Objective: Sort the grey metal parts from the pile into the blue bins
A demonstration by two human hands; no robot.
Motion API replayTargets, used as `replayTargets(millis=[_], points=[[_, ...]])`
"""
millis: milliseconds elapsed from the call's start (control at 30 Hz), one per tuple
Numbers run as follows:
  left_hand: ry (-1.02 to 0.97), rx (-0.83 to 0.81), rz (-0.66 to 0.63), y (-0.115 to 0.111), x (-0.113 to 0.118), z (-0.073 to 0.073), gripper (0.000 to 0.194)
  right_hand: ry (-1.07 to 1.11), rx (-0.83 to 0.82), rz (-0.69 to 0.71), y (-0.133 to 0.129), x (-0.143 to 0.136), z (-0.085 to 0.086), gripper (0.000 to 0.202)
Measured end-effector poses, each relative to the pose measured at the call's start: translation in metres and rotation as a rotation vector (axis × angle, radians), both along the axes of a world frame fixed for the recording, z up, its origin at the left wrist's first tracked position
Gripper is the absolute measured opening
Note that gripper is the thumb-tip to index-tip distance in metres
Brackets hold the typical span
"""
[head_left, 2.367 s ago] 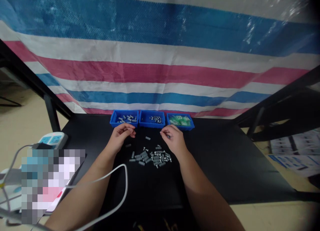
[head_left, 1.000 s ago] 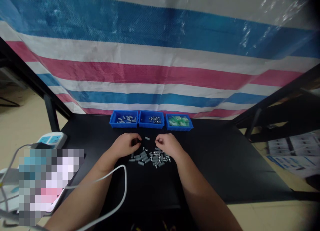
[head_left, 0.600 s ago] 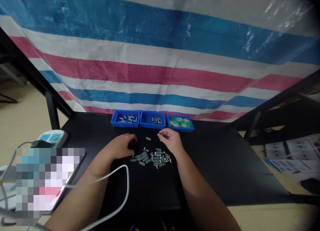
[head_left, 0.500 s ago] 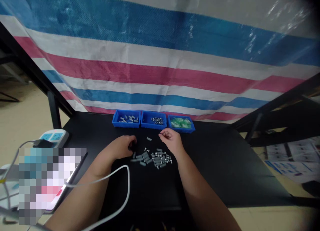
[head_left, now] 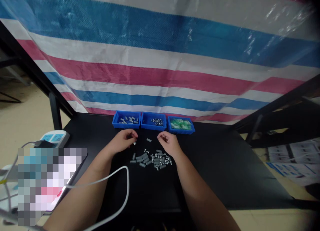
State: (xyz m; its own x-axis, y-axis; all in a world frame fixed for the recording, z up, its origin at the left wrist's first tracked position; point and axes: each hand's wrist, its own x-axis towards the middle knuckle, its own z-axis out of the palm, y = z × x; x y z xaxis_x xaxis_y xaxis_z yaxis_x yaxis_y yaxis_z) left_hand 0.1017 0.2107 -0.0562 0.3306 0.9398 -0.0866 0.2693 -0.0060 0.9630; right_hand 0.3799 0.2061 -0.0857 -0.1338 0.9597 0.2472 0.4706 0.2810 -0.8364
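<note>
My left hand (head_left: 125, 140) hovers over the black table in front of the left blue bin, fingers curled and thumb drawn in. A small pale bit (head_left: 134, 143) shows at its thumb tip, too small to name. Across from it my right hand (head_left: 169, 142) has thumb and fingertips pinched together; whatever they hold, if anything, is hidden. One grey cylindrical spacer (head_left: 148, 140) lies alone between the hands. Nearer to me are a loose group of grey spacers (head_left: 143, 158) and a heap of silver screws (head_left: 160, 156) mixed with more spacers. A couple of screws (head_left: 146, 151) lie apart.
Along the back stand a left bin (head_left: 126, 126) with spacers, a middle bin (head_left: 153, 126) with small metal parts, and a right bin (head_left: 181, 131) with green-and-clear packets. A white cable (head_left: 128, 182) loops over my left forearm. A power strip (head_left: 64, 137) sits left.
My left hand has lifted away from the grey spacers toward the left bin, and a pale bit now shows at its thumb. My right hand has shifted slightly down and left, still pinched.
</note>
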Motion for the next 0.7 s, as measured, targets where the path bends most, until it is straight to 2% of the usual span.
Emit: replayTargets(millis=[133,233,400,600,700], points=[[-0.475,-0.047,0.376,0.009,0.002,-0.002,0.028,-0.053,-0.031,0.043,-0.002,-0.001,-0.001,0.019],[-0.692,-0.036,0.513,0.013,0.003,-0.002,0.036,-0.045,-0.070,0.089,-0.003,-0.002,-0.002,0.019],[-0.730,-0.061,0.495,0.014,0.007,-0.002,0.052,0.010,-0.096,0.125,-0.003,-0.004,-0.004,0.013],[-0.688,-0.067,0.410,0.010,0.007,-0.004,0.045,0.044,-0.142,0.151,-0.003,-0.004,-0.002,0.014],[-0.543,-0.046,0.338,0.009,0.007,-0.007,0.040,-0.011,-0.143,0.157,-0.003,-0.004,0.002,0.013]])
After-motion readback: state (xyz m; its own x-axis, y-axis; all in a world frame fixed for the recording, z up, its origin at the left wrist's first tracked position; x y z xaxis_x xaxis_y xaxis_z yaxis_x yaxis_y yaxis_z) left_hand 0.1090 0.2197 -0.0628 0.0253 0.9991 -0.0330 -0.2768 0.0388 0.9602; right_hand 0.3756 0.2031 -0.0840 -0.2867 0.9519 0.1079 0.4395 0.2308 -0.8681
